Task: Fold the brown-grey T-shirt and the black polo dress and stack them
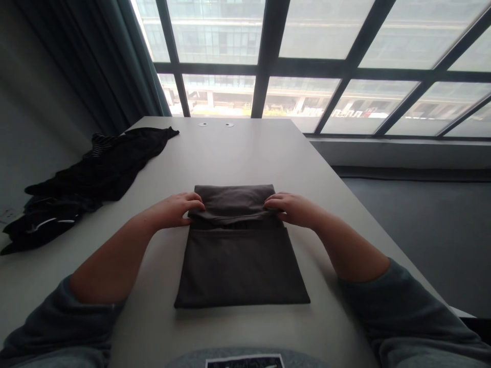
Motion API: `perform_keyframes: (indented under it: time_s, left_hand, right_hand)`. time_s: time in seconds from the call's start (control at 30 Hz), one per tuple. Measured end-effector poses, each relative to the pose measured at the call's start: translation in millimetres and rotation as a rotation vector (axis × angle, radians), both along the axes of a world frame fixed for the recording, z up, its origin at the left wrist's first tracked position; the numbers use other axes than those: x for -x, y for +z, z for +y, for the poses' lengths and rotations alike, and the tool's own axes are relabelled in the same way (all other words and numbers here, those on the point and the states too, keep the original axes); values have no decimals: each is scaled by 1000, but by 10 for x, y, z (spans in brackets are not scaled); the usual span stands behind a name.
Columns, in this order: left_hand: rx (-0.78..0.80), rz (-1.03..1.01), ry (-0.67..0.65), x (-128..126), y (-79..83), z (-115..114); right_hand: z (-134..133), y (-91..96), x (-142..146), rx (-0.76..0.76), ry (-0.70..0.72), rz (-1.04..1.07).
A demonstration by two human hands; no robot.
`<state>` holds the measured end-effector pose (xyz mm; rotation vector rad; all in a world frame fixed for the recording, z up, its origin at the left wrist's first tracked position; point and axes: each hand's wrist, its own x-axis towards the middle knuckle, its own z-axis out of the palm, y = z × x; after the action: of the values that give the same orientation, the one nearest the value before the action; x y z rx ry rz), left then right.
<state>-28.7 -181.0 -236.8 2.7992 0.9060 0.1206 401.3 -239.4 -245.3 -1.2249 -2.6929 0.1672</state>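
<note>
Between the left hand (178,208) and the right hand (295,208), a dark grey folded cloth (241,268) is lying flat on a white table (245,153). It is looking plain, matte and fairly smooth, and it is forming a narrow upright block that is widening toward the wearer. Nearer than both hands, its lower panel is spreading out square-cornered, with a straight upper edge; level with the fingers, a lighter-looking flap is bulging a little, its near edge curving and creasing over a darker strip. The left hand is holding narrow, its thumb and fingers pinching the left end of that flap; the right hand is mirroring it, gripping the right end just as narrowly. Behind each hand, a bare forearm is running back into a grey-blue sleeve (402,306). Well to the left of the left hand, black clothes (103,171) are lying in a loose heap, showing a striped patch and some white marks. Far beyond both hands, two small round discs (229,124) are sitting near the table's far edge, and a dark-framed window (314,30) is letting in bright light beside a dark curtain (95,56).
</note>
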Motion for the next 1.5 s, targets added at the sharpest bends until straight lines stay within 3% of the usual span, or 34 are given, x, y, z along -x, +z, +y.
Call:
perform_keyframes:
  time_s: [0.17,0.3,0.5,0.67,0.77,0.87,0.97,1.07,1.3,1.4,1.5]
  left_hand:
    - [-86,-10,-15,22,-3,31]
    - [-68,-146,-32,-30,66,124]
    - [-143,-481,242,-117,37,591]
    - [-218,-525,368,-194,-114,871]
    - [-199,-500,346,-150,-105,825]
    - [-110,-452,227,-44,-39,699]
    - [15,-279,91,58,-16,603]
    - [93,-101,63,102,-37,565]
    - [-9,-90,88,-118,-5,459]
    - [-50,-79,117,-292,-108,401]
    - [21,45,156,-427,-282,361]
  right_hand:
    - [23,-89,-19,-7,20,49]
    - [174,-66,-50,-28,-44,194]
    - [663,51,-73,-114,-285,413]
    - [898,29,-7,-173,-376,467]
    - [816,8,-21,-140,-276,426]
    - [658,8,-66,-134,-184,397]
    - [538,-10,-88,-94,-96,285]
    - [480,-60,-74,-5,-26,108]
    - [399,1,-62,48,17,51]
    - [386,35,-60,57,-39,29]
    - [390,-6,-20,67,-132,-3]
